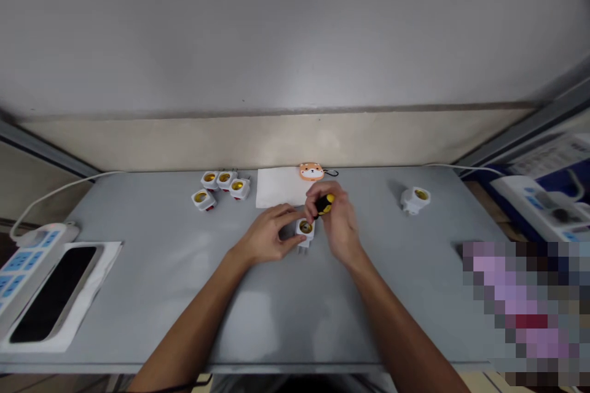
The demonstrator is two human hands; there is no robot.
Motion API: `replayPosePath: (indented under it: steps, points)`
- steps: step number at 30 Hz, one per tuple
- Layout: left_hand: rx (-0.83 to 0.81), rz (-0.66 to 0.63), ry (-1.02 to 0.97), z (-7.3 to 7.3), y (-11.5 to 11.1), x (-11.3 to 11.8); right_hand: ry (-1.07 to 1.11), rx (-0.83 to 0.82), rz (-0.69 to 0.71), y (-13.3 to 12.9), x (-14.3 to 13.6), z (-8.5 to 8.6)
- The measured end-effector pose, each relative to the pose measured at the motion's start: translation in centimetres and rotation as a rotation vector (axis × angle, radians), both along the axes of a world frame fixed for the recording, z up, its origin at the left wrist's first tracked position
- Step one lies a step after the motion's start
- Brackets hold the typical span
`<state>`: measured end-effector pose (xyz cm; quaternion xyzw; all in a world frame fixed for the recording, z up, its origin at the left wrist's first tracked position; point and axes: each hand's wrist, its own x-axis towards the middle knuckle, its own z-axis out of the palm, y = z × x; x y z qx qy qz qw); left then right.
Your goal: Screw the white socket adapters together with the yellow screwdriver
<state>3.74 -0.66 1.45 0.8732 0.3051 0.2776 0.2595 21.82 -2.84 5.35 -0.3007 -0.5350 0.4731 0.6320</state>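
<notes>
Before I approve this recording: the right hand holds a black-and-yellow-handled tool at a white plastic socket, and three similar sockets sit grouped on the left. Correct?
Not quite: the head view shows four white plastic sockets grouped on the left, not three. The right hand does hold the black-and-yellow-handled tool at another white socket.

Screwdriver (325,203) handle black and yellow. Centre socket (305,239): white shell, yellowish-gold lining. Four left-hand sockets (240,190) match, red patches low on their sides. Far-right socket (415,199): white, gold within. Small case (311,171): orange and white, dark-featured animal face; its loop (331,172) black. Paper (279,187) plain white. Tabletop (276,325) grey. Left power strip (45,250): white, light-blue panels. Phone (58,295) screen black.
</notes>
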Motion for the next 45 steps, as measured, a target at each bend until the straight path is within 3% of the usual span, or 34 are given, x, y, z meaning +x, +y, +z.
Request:
replayPosePath:
  steps: [5,10,15,20,25,30,35,40,45]
  points:
    - [0.022,0.031,-0.021,-0.5,-0.1,0.0,-0.034,-0.017,0.045,0.0,0.4,0.5]
    - [0.006,0.011,-0.033,0.1,-0.1,0.1,0.034,-0.049,0.086,0.1,0.5,0.8]
    - [-0.002,-0.002,0.005,0.6,-0.1,0.3,0.023,-0.114,0.02,0.3,0.3,0.6]
    - [0.025,0.028,-0.007,0.0,-0.1,0.2,0.044,-0.127,0.162,0.4,0.9,1.0]
    - [0.042,0.035,-0.028,-0.3,-0.2,0.2,-0.032,-0.042,0.132,0.4,1.3,1.2]
    - [0.058,0.031,-0.053,0.0,-0.2,0.3,0.086,-0.128,0.209,0.4,0.7,1.1]
    - [0.016,0.014,-0.009,0.4,-0.2,0.3,0.046,-0.144,0.101,0.3,0.5,0.7]
    - [0.039,0.03,-0.028,0.0,-0.2,0.3,0.109,-0.152,0.204,0.4,0.9,1.2]
    - [0.031,0.033,-0.029,0.1,-0.3,0.4,0.083,-0.083,0.118,0.5,0.5,0.8]
